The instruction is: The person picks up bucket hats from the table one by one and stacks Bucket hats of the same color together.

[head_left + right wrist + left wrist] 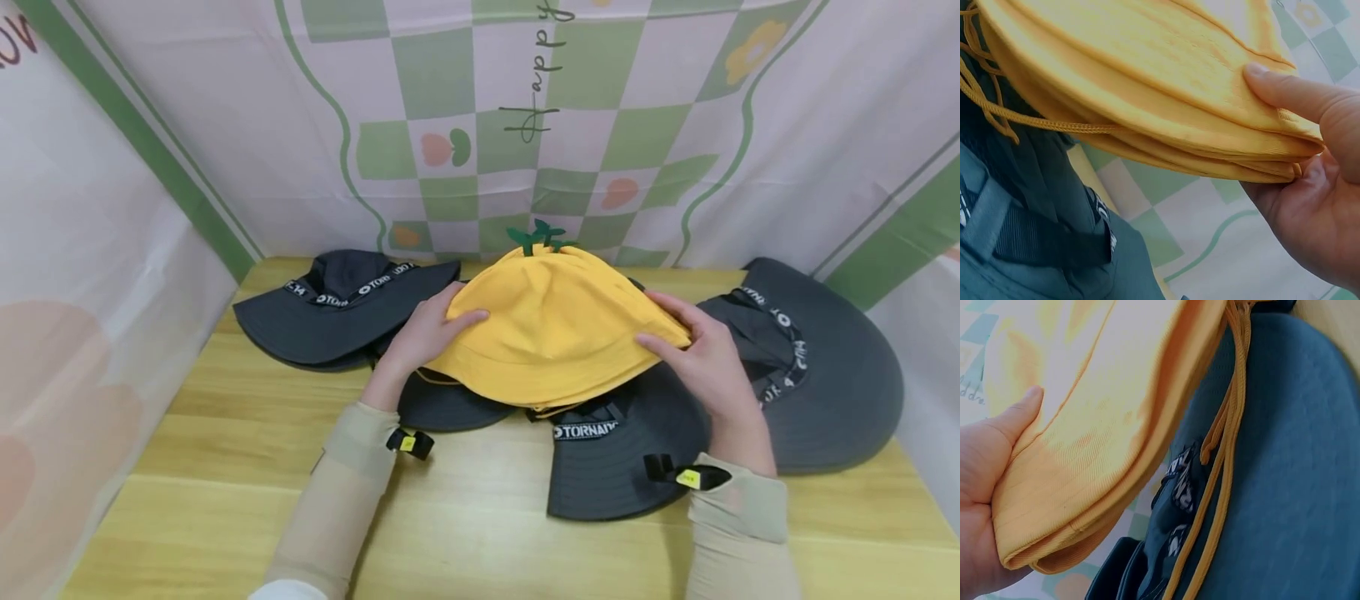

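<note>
Both hands hold a few stacked yellow bucket hats (547, 329) in front of the body, crowns up, with green sprout decorations (542, 237) on top. The left hand (426, 335) grips the left brim, its thumb over the front. At the opposite end, the right hand (708, 360) pinches the brim edges, thumb on the near side; several layered edges (1229, 147) show in the right wrist view. Yellow cords (1225, 462) hang from beneath, over a dark hat (1297, 444). Most fingers of both hands are hidden behind the fabric.
Dark wide-brimmed hats with lettered bands lie on the wooden table (465, 517): one at left (337, 333), one under the yellow hats (450, 407), one nearer the front (622, 471), one at right (847, 392). A patterned cloth (502, 83) hangs behind.
</note>
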Tool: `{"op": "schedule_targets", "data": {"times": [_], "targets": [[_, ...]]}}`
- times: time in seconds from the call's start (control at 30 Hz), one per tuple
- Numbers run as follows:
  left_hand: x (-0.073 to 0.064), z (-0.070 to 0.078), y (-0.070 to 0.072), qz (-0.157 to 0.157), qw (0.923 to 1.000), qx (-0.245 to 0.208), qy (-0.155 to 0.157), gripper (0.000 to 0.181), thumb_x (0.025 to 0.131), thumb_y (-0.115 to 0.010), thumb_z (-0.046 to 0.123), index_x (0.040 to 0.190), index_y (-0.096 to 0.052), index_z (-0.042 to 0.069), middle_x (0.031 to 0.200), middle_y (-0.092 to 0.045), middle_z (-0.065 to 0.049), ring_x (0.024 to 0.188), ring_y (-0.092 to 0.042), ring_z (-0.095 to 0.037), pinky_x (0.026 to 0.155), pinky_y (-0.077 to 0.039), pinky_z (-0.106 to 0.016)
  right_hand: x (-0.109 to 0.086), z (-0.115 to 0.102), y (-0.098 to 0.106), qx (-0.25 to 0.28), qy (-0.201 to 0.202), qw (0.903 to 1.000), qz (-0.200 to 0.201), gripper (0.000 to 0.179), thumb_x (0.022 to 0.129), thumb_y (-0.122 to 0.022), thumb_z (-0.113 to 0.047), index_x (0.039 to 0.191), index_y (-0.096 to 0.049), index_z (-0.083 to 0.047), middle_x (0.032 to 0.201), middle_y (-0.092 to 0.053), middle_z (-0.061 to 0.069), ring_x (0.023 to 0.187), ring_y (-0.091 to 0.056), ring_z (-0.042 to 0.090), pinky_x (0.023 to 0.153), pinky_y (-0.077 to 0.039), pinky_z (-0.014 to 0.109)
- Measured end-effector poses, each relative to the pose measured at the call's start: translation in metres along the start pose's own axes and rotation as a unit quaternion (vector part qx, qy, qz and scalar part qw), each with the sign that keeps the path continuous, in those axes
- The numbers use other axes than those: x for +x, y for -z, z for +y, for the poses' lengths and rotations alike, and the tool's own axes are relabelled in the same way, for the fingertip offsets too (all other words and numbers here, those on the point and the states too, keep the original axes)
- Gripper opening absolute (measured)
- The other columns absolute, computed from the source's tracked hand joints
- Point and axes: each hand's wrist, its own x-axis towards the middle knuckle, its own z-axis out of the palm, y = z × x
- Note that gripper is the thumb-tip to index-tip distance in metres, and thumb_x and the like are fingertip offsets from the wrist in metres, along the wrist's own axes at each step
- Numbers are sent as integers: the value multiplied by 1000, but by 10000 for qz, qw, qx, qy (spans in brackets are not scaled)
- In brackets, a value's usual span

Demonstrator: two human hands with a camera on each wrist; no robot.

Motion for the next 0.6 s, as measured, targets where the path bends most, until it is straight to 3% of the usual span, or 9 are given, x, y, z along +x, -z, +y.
{"op": "schedule_targets", "data": {"times": [0.13,0.33,0.6], "targets": [[-3,-2,9,42,9999,123,41,54,95,-55,60,133,-54,22,118,-67,-2,100,-65,-20,88,-52,-40,1,-4,-6,153,-42,9999,-31,59,92,-73,-18,145,-51,-8,143,-57,17,107,-55,-14,80,-48,4],[-11,-6,25,25,9995,245,186,60,95,-53,63,137,-52,21,126,-65,-3,108,-64,-22,93,-51,-42,3,-13,-17,42,-227,9995,-201,57,94,-71,-27,144,-53,-9,134,-63,23,92,-60,-15,73,-50,6],[-22,-10,50,-102,9987,471,158,58,97,-49,62,137,-50,20,122,-65,-3,103,-64,-21,91,-50,-41,5,-24,-34,-383,61,9981,-474,54,96,-68,-30,143,-53,-7,126,-68,20,86,-55,-18,73,-44,5]]}}
